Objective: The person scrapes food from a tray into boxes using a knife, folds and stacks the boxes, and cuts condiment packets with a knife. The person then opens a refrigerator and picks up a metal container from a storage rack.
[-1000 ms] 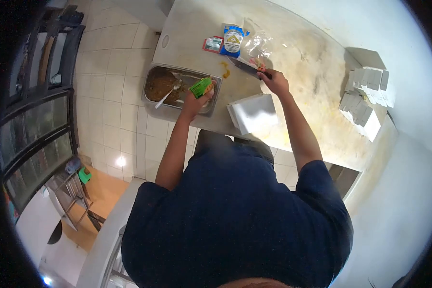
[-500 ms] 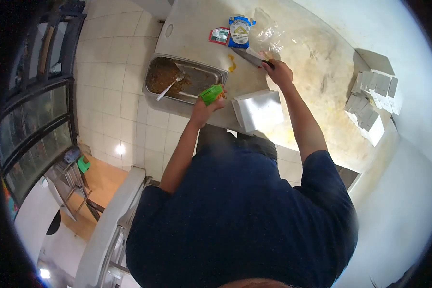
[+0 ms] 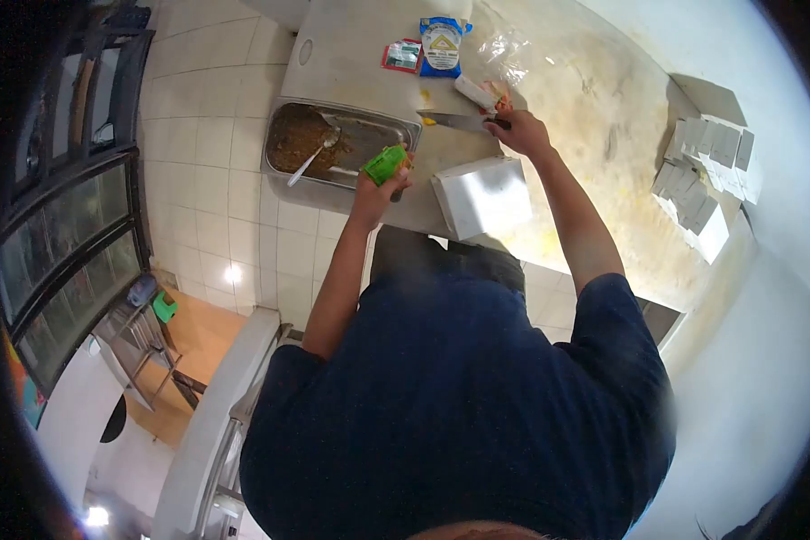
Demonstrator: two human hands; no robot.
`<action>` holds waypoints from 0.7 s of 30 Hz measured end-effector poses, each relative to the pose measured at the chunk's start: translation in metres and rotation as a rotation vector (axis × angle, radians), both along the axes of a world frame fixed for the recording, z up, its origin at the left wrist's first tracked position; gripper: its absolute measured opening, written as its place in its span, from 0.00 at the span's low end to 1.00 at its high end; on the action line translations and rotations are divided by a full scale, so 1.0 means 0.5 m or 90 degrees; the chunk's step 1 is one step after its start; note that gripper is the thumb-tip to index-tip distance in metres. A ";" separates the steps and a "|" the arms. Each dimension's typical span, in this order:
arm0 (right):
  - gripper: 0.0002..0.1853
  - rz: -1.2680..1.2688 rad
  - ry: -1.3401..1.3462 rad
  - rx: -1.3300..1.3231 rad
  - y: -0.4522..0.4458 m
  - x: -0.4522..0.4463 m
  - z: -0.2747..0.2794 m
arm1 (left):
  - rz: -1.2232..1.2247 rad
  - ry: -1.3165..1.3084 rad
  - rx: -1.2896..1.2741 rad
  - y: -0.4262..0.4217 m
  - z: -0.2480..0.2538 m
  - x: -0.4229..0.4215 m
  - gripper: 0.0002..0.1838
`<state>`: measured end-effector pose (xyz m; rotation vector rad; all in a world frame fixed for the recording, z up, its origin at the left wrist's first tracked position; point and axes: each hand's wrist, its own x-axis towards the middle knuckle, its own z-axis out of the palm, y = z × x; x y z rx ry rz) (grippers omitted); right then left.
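Observation:
My left hand is closed around a green packet, just over the near right corner of a steel food pan. In the pan lies a brown, mashed-looking food with a metal spoon resting in it. My right hand grips a knife by its dark handle, the blade pointing left above the counter. Just beyond that hand lies a white and red wrapped item. Nearer my body, between the two hands, stands a white box.
At the back of the counter lie a blue packet, a small red packet and a clear plastic bag. Several white cartons are grouped at the right by the wall. A yellow smear marks the counter near the knife tip.
My right hand has drawn the knife nearer and away from the blue packet, its blade now more level. The white and red item shows more fully. My left hand keeps the green packet, shifted slightly left.

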<state>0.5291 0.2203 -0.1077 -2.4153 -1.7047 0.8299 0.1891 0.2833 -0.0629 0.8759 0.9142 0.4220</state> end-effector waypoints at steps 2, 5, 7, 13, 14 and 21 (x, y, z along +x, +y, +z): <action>0.23 0.009 0.027 -0.019 -0.003 -0.001 -0.002 | 0.009 -0.011 -0.005 0.000 0.003 0.000 0.24; 0.24 0.014 0.061 -0.056 -0.001 -0.003 0.003 | 0.022 -0.018 -0.008 -0.001 0.003 -0.001 0.24; 0.26 0.017 0.091 -0.058 -0.004 0.002 -0.005 | 0.028 -0.018 -0.010 -0.001 0.002 -0.001 0.23; 0.28 0.005 0.174 -0.077 -0.003 0.029 -0.022 | 0.037 -0.011 0.002 0.003 0.011 -0.002 0.22; 0.28 0.007 0.176 -0.069 -0.004 0.034 -0.024 | 0.038 -0.013 0.000 0.004 0.011 -0.003 0.22; 0.27 0.033 0.195 -0.107 -0.009 0.045 0.004 | 0.039 -0.027 -0.018 0.003 0.007 0.001 0.23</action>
